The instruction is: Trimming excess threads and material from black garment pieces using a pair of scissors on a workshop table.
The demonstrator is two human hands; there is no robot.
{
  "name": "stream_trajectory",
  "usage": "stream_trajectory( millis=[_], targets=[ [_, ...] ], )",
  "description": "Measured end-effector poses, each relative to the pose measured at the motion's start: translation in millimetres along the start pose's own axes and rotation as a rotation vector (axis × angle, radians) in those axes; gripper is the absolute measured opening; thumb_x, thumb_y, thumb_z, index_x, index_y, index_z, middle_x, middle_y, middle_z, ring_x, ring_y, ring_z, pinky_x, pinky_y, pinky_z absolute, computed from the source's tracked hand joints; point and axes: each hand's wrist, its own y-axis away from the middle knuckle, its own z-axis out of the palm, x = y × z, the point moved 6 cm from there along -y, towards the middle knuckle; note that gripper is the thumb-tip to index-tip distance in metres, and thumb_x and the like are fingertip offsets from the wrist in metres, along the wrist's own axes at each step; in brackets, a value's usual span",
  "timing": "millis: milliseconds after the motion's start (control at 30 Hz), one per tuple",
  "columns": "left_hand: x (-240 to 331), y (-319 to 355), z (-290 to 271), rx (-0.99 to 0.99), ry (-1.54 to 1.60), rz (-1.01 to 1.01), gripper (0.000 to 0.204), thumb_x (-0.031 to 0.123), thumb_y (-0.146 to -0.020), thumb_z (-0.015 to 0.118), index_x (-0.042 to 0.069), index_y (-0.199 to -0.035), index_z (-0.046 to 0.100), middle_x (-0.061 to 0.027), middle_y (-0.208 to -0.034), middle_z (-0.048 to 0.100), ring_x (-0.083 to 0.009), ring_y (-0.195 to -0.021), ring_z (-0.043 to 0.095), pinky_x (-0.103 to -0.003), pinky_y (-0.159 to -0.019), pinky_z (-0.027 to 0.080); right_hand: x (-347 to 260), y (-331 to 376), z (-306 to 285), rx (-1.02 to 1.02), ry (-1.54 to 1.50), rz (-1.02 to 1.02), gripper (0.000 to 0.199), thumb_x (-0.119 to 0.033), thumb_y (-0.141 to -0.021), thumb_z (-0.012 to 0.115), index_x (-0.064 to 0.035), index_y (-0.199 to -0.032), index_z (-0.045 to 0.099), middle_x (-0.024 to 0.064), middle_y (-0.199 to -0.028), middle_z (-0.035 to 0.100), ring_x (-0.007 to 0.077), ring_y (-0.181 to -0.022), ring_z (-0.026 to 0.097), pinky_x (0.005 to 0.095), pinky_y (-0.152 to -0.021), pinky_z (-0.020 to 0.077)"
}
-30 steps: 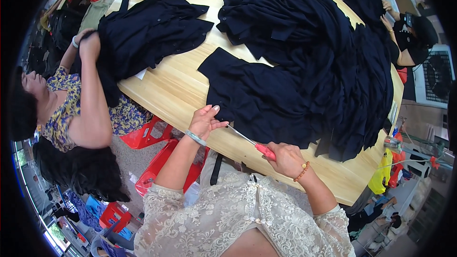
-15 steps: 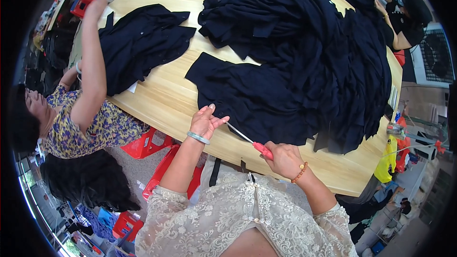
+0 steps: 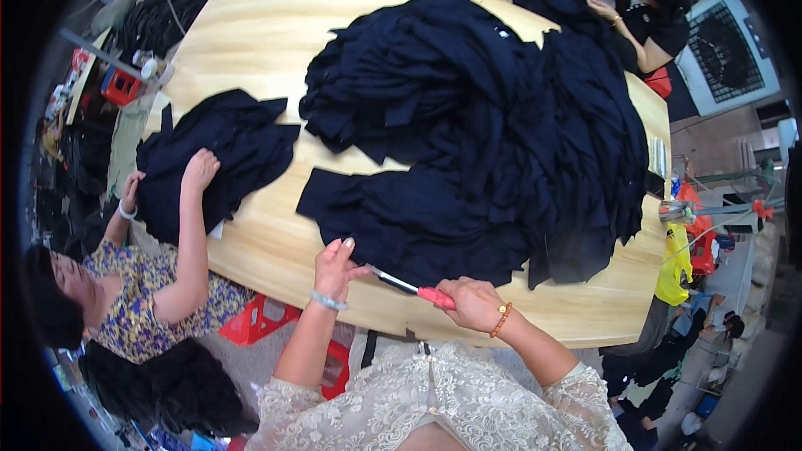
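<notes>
A dark navy shirt (image 3: pixel 393 221) lies crumpled at the near side of the table, joined to a larger dark heap. My left hand (image 3: pixel 334 271) is at its near-left edge, fingertips closed on the cloth; the finger undersides are partly hidden. In my right hand (image 3: pixel 472 305) is a red-handled tool (image 3: pixel 436 296) with a slim metal shaft, its kind unclear. The shaft points left along the shirt's near edge, and its tip meets my left fingers.
A heap of navy garments (image 3: pixel 418 75) covers much of the wooden table (image 3: pixel 251 25). At left, a person in a flowered top (image 3: pixel 167 296) handles another dark shirt (image 3: pixel 225 129). A second person (image 3: pixel 647 33) holds dark cloth at far right. Red stools (image 3: pixel 255 321) stand below the left edge.
My view has shifted, so the table sits lower. The tool lies flatter beside my left fingers. The person at left has brought an arm down from the far-left containers onto the shirt.
</notes>
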Motion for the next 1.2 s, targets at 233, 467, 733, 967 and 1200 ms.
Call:
stream_trajectory(
  millis=[233, 467, 733, 967, 1200],
  targets=[
    [141, 62, 17, -0.057, -0.317, 0.853, 0.012, 0.008, -0.092, 0.054, -0.002, -0.095, 0.06, 0.0004, -0.087, 0.06, -0.0057, -0.077, 0.052, -0.02, -0.07, 0.043, 24, 2, 31, -0.157, -0.112, 0.028, 0.023, -0.023, -0.08, 0.061, -0.012, -0.101, 0.062, 0.0187, -0.084, 0.066, 0.0361, -0.083, 0.064, 0.0459, -0.072, 0.0495],
    [253, 150, 55, -0.255, -0.365, 1.245, 0.035, 0.014, -0.094, 0.046, -0.005, -0.124, 0.045, -0.0241, -0.124, 0.053, -0.0327, -0.112, 0.055, -0.035, -0.099, 0.042, 27, -59, 40, 0.091, -0.22, 0.113, 0.032, -0.024, -0.082, 0.058, -0.0089, -0.11, 0.061, 0.0226, -0.09, 0.065, 0.0391, -0.087, 0.062, 0.0468, -0.075, 0.0502],
    [308, 138, -70, 0.536, -0.474, 1.586, 0.049, 0.002, -0.091, 0.048, -0.001, -0.139, 0.037, -0.0257, -0.129, 0.049, -0.033, -0.112, 0.055, -0.043, -0.1, 0.042, 34, -1, -117, 0.85, -0.028, 0.155, 0.023, -0.025, -0.078, 0.063, -0.0041, -0.069, 0.064, 0.019, -0.064, 0.061, 0.0357, -0.065, 0.062, 0.0453, -0.06, 0.0498],
    [388, -41, 14, -0.175, 0.171, 1.266, 0.019, 0.008, -0.093, 0.055, 0.004, -0.111, 0.061, -0.0043, -0.104, 0.063, -0.0143, -0.096, 0.06, -0.03, -0.087, 0.049, 74, 0, -285, 0.984, 0.167, 0.24, 0.022, -0.023, -0.085, 0.061, -0.0008, -0.081, 0.062, 0.0227, -0.076, 0.062, 0.0418, -0.073, 0.061, 0.0486, -0.065, 0.0494],
    [293, -153, 100, 0.172, -0.756, 1.148, 0.065, 0.019, -0.077, 0.074, -0.001, -0.131, 0.045, -0.0158, -0.124, 0.052, -0.0256, -0.116, 0.049, -0.037, -0.099, 0.04, 103, -11, -168, 0.683, -0.04, 0.287, 0.038, -0.018, -0.084, 0.059, -0.0128, -0.12, 0.048, 0.0202, -0.095, 0.064, 0.0406, -0.085, 0.061, 0.0487, -0.074, 0.0503]
  ],
)
